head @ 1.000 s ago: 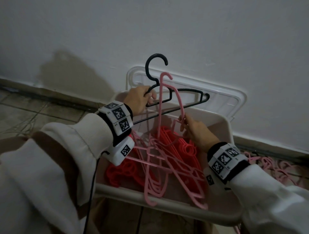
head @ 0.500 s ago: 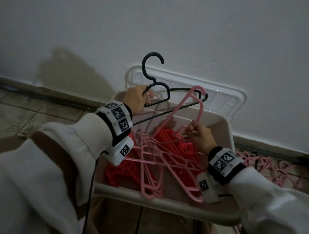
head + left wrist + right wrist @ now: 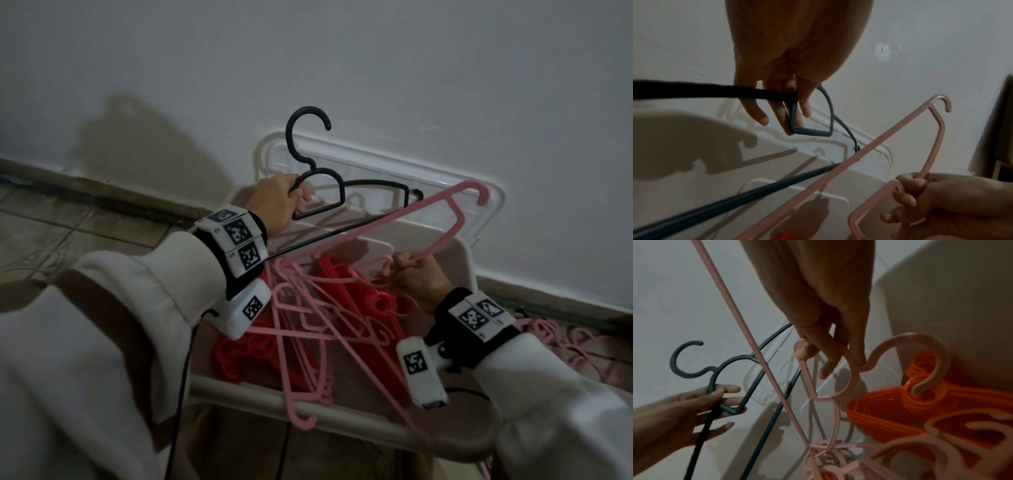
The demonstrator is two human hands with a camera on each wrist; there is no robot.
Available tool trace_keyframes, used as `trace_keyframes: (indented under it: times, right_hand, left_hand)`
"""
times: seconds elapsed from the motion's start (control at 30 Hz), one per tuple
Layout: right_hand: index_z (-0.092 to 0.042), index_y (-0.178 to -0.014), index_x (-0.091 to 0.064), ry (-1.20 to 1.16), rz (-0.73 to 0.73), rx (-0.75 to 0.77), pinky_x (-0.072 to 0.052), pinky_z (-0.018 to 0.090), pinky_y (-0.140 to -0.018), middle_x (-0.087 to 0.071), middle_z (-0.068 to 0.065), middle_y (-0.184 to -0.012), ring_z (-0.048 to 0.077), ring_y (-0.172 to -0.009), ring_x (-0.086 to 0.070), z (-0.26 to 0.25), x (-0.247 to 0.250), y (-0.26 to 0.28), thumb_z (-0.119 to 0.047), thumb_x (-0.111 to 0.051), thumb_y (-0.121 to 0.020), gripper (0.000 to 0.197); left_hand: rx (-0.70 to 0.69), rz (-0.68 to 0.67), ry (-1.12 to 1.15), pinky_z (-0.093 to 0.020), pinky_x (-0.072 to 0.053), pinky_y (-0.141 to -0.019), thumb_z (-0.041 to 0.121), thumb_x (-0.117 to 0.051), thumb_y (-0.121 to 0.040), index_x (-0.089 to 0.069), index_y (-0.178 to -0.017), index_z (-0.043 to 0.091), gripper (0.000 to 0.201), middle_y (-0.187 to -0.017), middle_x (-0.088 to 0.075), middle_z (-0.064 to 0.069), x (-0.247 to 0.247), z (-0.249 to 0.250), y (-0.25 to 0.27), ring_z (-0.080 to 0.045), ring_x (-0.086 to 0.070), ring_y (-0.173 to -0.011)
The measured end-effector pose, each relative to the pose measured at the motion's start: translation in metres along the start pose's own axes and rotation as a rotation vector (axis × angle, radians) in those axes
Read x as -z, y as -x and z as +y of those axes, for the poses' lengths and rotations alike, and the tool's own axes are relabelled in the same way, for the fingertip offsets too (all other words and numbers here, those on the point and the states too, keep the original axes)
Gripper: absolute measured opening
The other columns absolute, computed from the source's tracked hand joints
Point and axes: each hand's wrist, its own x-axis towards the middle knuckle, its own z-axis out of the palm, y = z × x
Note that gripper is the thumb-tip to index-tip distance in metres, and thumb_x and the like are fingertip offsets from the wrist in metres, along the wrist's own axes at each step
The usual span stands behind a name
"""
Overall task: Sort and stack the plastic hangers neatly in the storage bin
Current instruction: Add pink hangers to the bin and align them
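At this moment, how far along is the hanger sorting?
Done: a stack of red hangers lies nested in the storage bin. In hand: the left hand grips a black hanger above the bin, and the right hand holds a pink hanger near its hook. Left: pink hangers in the bin lie tangled, and more pink ones sit on the floor to the right.

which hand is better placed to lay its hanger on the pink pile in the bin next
Right. The right hand grips the pink hanger low over the pink pile in the bin. The left hand holds the black hanger higher, near the wall.
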Motion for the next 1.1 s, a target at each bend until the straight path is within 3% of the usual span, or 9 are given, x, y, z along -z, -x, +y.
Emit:
trace_keyframes:
  times: [0.2,0.4,0.6,0.73,0.8,0.9,0.97,1.03,1.1]
  right_hand:
    - [-0.021,-0.042,-0.029,-0.105,0.103,-0.018,-0.041,0.018,-0.038,-0.047,0.006,-0.050,0.011,-0.052,-0.064,-0.002,0.002,0.003,0.034,-0.025,-0.070,0.062]
    - [-0.020,-0.046,-0.026,0.022,0.050,0.118,-0.036,0.021,-0.051,-0.049,0.002,-0.047,0.024,-0.066,-0.054,-0.014,0.005,0.001,0.032,-0.025,-0.068,0.056]
    - [-0.023,-0.031,-0.030,-0.010,0.074,0.147,-0.042,0.020,-0.052,-0.052,-0.005,-0.043,0.015,-0.066,-0.064,-0.010,0.002,0.005,0.033,-0.028,-0.070,0.068]
    - [-0.020,-0.049,-0.023,0.104,0.088,0.235,-0.040,0.020,-0.055,-0.043,0.013,-0.057,0.023,-0.079,-0.060,-0.013,0.005,0.003,0.031,-0.030,-0.070,0.055]
    - [-0.019,-0.051,-0.023,0.205,0.081,0.292,-0.044,0.015,-0.058,-0.042,0.014,-0.062,0.018,-0.068,-0.060,-0.019,0.004,0.004,0.030,-0.030,-0.070,0.053]
    - [-0.008,-0.048,-0.048,0.395,0.113,0.326,-0.044,0.014,-0.059,-0.054,-0.006,-0.047,-0.006,-0.051,-0.055,-0.023,0.004,0.004,0.026,-0.036,-0.074,0.044]
    - [0.009,-0.081,-0.067,0.513,0.090,0.339,-0.043,0.005,-0.057,-0.059,-0.017,-0.053,-0.012,-0.054,-0.057,-0.014,0.011,-0.004,0.017,-0.043,-0.084,0.025]
    - [0.012,-0.103,-0.063,0.512,0.076,0.290,-0.045,0.004,-0.056,-0.067,-0.009,-0.067,-0.012,-0.056,-0.058,-0.019,0.009,-0.001,0.012,-0.045,-0.087,0.023]
    - [0.007,-0.077,-0.067,0.484,0.061,0.300,-0.045,0.007,-0.058,-0.068,0.008,-0.072,-0.012,-0.057,-0.058,-0.027,0.006,0.005,0.019,-0.045,-0.079,0.025]
  left_hand:
    - [0.022,0.018,0.060,-0.033,-0.049,-0.087,0.005,-0.038,-0.098,-0.056,-0.092,0.009,0.020,-0.068,-0.057,0.002,0.000,0.003,-0.001,-0.018,-0.058,-0.079]
    - [0.006,0.032,0.098,-0.025,-0.049,-0.078,0.004,-0.038,-0.098,-0.057,-0.093,0.008,0.020,-0.068,-0.057,0.000,0.000,0.004,-0.001,-0.009,-0.056,-0.068]
    - [-0.031,0.040,0.066,-0.014,-0.046,-0.072,0.004,-0.039,-0.098,-0.058,-0.094,0.010,0.020,-0.069,-0.056,0.001,-0.001,0.006,0.000,-0.002,-0.054,-0.065]
    - [-0.036,0.042,0.060,-0.015,-0.047,-0.074,0.004,-0.039,-0.098,-0.060,-0.095,0.007,0.021,-0.069,-0.056,0.003,0.000,0.005,0.000,-0.003,-0.054,-0.066]
    - [-0.032,0.046,0.055,-0.015,-0.048,-0.074,0.004,-0.039,-0.098,-0.060,-0.097,0.003,0.021,-0.069,-0.057,0.004,0.000,0.003,-0.001,-0.004,-0.055,-0.067]
    - [-0.043,0.042,0.035,-0.006,-0.045,-0.065,0.004,-0.039,-0.098,-0.059,-0.095,0.007,0.020,-0.068,-0.056,0.005,0.000,0.003,0.000,-0.002,-0.054,-0.065]
    - [-0.043,0.036,0.040,-0.004,-0.044,-0.063,0.003,-0.039,-0.098,-0.056,-0.092,0.010,0.019,-0.068,-0.056,0.005,0.000,0.004,0.001,-0.001,-0.054,-0.065]
    - [-0.032,0.030,0.063,-0.011,-0.047,-0.070,0.003,-0.039,-0.098,-0.056,-0.091,0.009,0.019,-0.068,-0.056,0.004,-0.001,0.004,0.001,-0.003,-0.054,-0.066]
    - [-0.023,0.023,0.063,-0.017,-0.048,-0.075,0.003,-0.039,-0.097,-0.056,-0.091,0.008,0.019,-0.069,-0.056,0.002,-0.001,0.003,0.002,-0.007,-0.056,-0.067]
